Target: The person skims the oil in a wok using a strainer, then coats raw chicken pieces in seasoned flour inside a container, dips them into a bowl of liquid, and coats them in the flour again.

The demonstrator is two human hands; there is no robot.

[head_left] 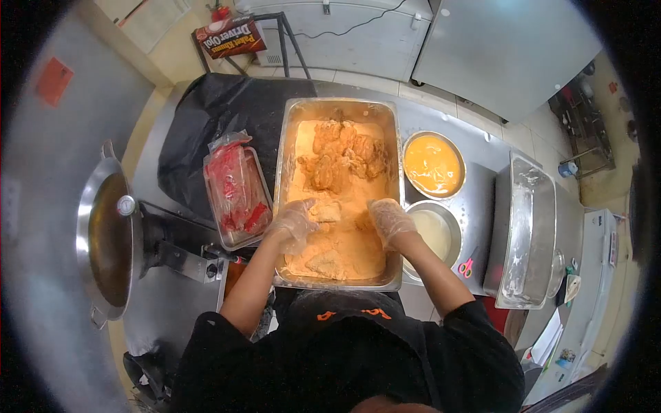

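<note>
A deep metal tray (281,165) holds orange flour (358,258) and several coated pieces of chicken (334,165), heaped toward its far end. My left hand (296,224), in a clear plastic glove, is at the tray's left side, its fingers against a floured piece (326,211). My right hand (391,224), gloved too, reaches over the right rim with its fingers in the flour; what they hold, if anything, is hidden. Another floured piece (327,264) lies near the tray's close end.
Right of the tray are a bowl of orange liquid (432,165), a bowl of pale liquid (432,237), red scissors (466,268) and a deep metal pan (530,230). On the left are a tray with a red-filled bag (237,189) and a wok of oil (110,237).
</note>
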